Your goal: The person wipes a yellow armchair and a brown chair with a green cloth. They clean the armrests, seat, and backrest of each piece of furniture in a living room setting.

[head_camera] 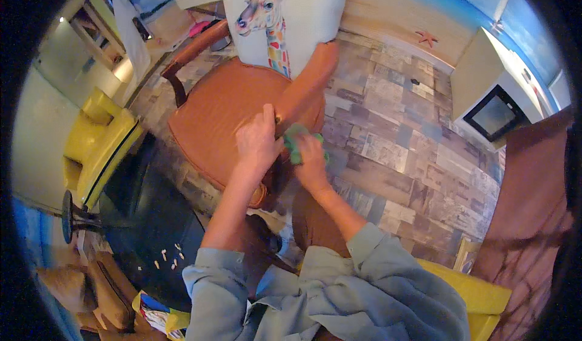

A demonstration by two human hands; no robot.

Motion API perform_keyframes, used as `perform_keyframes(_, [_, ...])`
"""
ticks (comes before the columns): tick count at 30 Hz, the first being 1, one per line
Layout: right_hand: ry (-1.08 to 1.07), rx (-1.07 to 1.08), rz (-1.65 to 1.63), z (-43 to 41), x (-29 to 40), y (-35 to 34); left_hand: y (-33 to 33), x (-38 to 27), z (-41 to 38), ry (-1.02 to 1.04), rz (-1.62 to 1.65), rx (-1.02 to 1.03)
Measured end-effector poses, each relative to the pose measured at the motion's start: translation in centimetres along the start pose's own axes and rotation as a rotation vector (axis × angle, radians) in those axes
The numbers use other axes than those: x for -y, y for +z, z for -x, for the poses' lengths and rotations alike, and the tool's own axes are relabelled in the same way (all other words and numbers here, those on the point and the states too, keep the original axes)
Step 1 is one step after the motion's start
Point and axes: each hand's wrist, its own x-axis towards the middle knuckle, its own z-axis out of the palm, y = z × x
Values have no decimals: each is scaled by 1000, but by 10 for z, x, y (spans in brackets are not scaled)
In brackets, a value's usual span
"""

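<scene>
An orange-brown upholstered armchair (223,100) stands before me, its pale backrest (309,9) printed with a colourful giraffe. My left hand (258,136) rests at the near end of the chair's right armrest (309,84); its fingers are bent, and whether it grips the armrest is unclear. Just right of it, my right hand (310,154) is closed on a crumpled green cloth (294,145), held against or close to the front of that armrest. The lower part of the armrest is hidden behind my hands and forearms.
A dark tabletop (154,222) on the left bears several small pale pieces (175,257). A yellow padded chair (102,145) stands beyond it. Patchwork-patterned flooring (391,154) spreads to the right, towards a white cabinet (477,77). More yellow upholstery (468,291) is behind me at right.
</scene>
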Motion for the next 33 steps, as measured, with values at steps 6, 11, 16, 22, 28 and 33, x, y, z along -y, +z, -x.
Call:
perform_keyframes(6, [-231,405,127,6,-36,43,-32,28,55,107,-22,2])
perform_keyframes(11, [-114,147,529,-59,-104,38,-32,30,56,179,40,-61])
perform_keyframes(16, [-91,69,584,-43,-107,47,-35,34,41,234,62,-57])
perform_keyframes(22, [-343,268,238,12,-26,47,-46,85,40,191,14,57])
perform_keyframes(28, [-100,219,295,-40,-63,51,-36,115,26,217,-11,36])
perform_keyframes(33, [456,15,-99,-70,-84,25,-38,133,22,199,-17,-6])
